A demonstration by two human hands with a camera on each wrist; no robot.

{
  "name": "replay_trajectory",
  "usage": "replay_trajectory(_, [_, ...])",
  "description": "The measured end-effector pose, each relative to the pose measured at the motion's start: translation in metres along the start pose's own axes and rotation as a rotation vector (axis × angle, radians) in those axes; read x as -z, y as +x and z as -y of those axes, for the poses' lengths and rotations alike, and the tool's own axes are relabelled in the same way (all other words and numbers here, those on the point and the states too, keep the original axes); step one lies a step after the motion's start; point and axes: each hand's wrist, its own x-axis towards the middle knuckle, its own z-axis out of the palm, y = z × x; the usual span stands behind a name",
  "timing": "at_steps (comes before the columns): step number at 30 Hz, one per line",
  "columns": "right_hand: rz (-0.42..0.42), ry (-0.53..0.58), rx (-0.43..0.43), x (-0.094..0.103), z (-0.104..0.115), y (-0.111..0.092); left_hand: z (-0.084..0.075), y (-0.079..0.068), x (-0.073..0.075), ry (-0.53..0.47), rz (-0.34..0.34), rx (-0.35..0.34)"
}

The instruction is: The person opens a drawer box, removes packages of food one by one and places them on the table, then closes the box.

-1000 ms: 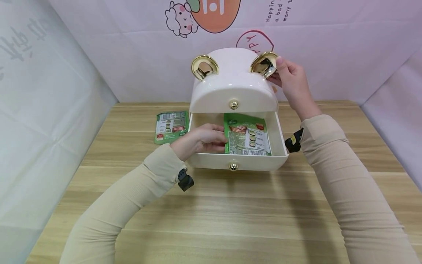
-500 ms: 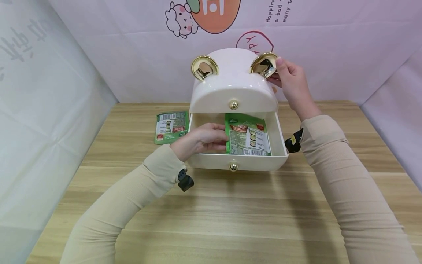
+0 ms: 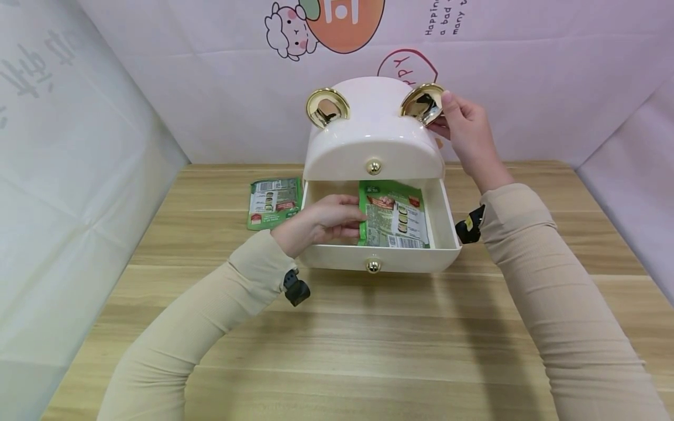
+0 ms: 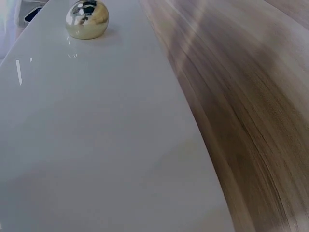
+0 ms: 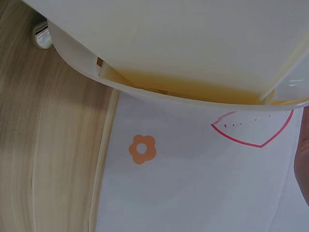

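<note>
A white storage box (image 3: 375, 126) with two gold ear-shaped cups on top stands at the back of the table, its lower drawer (image 3: 379, 257) pulled out. My left hand (image 3: 337, 219) reaches into that drawer and pinches the left edge of a green printed food pouch (image 3: 397, 216); the thumb is hidden. With thumb in front and fingers behind, my right hand (image 3: 467, 128) grips the right gold ear (image 3: 423, 104). In the left wrist view the drawer front (image 4: 106, 130) and its gold knob (image 4: 87, 19) fill the left side. A sliver of my right hand (image 5: 303, 159) edges the right wrist view.
Left of the box, a second green pouch (image 3: 274, 202) lies flat on the wooden table (image 3: 337, 345). The upper drawer (image 3: 374, 153) is closed. A white printed cloth (image 3: 221, 88) hangs behind the table, and more cloth covers both sides.
The pouch in the drawer has shifted and tilted slightly at my left fingers. My right hand stays on the gold ear, and the box has not moved.
</note>
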Motion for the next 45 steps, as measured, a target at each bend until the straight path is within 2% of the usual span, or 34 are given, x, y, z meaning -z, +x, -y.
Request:
replay_trajectory(3, [0.000, 0.001, -0.001, 0.000, 0.000, 0.000, -0.001, -0.001, 0.000, -0.036, 0.001, -0.015])
replay_trajectory(10, [-0.013, 0.088, 0.029, -0.001, -0.001, 0.000, -0.003, -0.002, -0.001, -0.084, 0.021, -0.043])
replay_trajectory(22, [-0.010, 0.093, 0.024, 0.000, -0.001, -0.001, -0.006, -0.002, 0.001, -0.166, 0.046, -0.063])
replay_trajectory(30, [-0.005, 0.094, 0.021, -0.001, -0.001, -0.001, -0.008, -0.004, 0.001, -0.187, 0.066, -0.070])
replay_trajectory(38, [-0.010, 0.075, 0.009, -0.001, 0.001, 0.000, -0.011, -0.008, 0.003, -0.213, 0.062, -0.072])
replay_trajectory(45, [-0.006, 0.074, 0.016, -0.001, 0.000, -0.001, -0.013, -0.011, 0.004, -0.240, 0.028, -0.043])
